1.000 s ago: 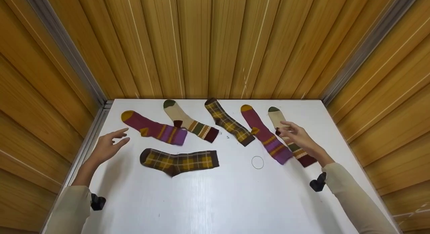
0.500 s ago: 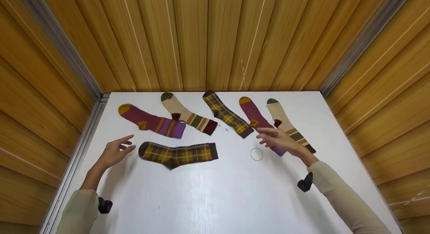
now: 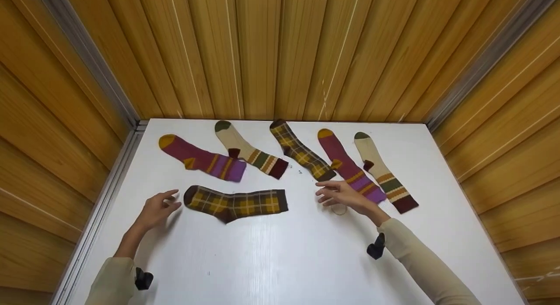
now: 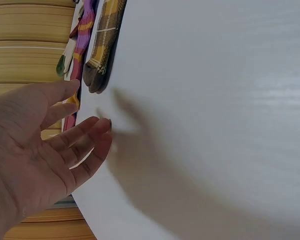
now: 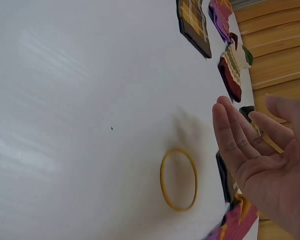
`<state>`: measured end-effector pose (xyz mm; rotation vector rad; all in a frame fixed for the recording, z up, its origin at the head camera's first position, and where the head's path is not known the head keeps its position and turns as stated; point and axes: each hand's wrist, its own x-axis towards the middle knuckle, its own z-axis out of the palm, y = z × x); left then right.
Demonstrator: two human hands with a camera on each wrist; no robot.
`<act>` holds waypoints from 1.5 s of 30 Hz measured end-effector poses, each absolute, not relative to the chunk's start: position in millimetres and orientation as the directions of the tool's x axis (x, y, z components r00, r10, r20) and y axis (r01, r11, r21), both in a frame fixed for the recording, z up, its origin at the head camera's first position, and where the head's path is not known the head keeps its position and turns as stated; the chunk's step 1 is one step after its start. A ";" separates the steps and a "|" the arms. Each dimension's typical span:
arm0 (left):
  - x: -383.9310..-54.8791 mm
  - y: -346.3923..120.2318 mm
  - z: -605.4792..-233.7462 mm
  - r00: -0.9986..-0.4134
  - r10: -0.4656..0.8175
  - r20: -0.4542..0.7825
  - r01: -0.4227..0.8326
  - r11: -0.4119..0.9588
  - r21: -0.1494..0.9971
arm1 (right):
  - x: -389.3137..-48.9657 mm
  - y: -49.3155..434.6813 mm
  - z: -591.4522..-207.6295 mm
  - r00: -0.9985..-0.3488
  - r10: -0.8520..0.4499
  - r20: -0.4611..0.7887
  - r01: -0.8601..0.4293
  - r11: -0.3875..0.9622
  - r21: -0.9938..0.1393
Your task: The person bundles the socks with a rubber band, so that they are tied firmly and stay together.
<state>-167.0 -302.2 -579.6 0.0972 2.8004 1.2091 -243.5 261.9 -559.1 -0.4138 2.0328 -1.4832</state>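
Observation:
My left hand [image 3: 155,211] hovers just left of the toe of a brown-and-yellow plaid sock [image 3: 236,204], fingers loosely bent and holding nothing. That sock lies crosswise, nearest to me. My right hand [image 3: 343,195] is over the table beside a yellow rubber band [image 5: 179,180], its fingers relaxed around nothing. In the head view the hand partly covers the band. Just beyond its fingertips is the cuff of a second plaid sock [image 3: 302,152]. A maroon-and-purple sock [image 3: 350,167] lies to the right, partly behind the hand, with a cream striped sock [image 3: 385,173] farther right.
At the back left lie another maroon-and-purple sock [image 3: 203,160] and another cream striped sock [image 3: 249,149], their cuff and heel close together. The white table [image 3: 245,261] is enclosed by wood-patterned walls [image 3: 258,55] at the back and both sides.
My right hand has moved left and toward me, from over the right cream sock to beside the rubber band. My left hand has shifted slightly right and nearer to me. The socks stay put.

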 end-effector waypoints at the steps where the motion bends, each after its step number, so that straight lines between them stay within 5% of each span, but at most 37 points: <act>1: -166.9 -301.6 -580.7 -0.995 0.081 -0.058 0.013 0.681 0.732 | -242.9 256.9 -561.4 -0.778 -0.563 -0.277 0.097 0.328 -0.940; 10: -175.6 -284.7 -587.7 -0.994 0.047 -0.095 -0.049 0.584 0.810 | -240.2 207.5 -574.0 -0.783 -0.534 -0.318 0.151 0.332 -0.931; 16: -183.3 -273.9 -591.2 -0.993 0.009 -0.119 -0.095 0.544 0.834 | -237.3 174.8 -580.6 -0.844 -0.449 -0.294 0.136 0.351 -0.926; 24: -188.8 -266.6 -596.2 -0.995 -0.008 -0.103 -0.092 0.528 0.844 | -234.1 151.3 -592.7 -0.926 -0.350 -0.141 -0.065 0.517 -0.854; 30: -193.0 -264.6 -598.5 -0.995 -0.032 -0.094 -0.096 0.561 0.822 | -236.5 145.7 -595.4 -0.931 -0.362 -0.051 -0.214 0.652 -0.727; 45: -199.7 -225.4 -601.9 -0.997 0.035 -0.063 -0.030 0.593 0.804 | -232.8 189.4 -583.6 -0.941 -0.318 -0.116 -0.173 0.746 -0.643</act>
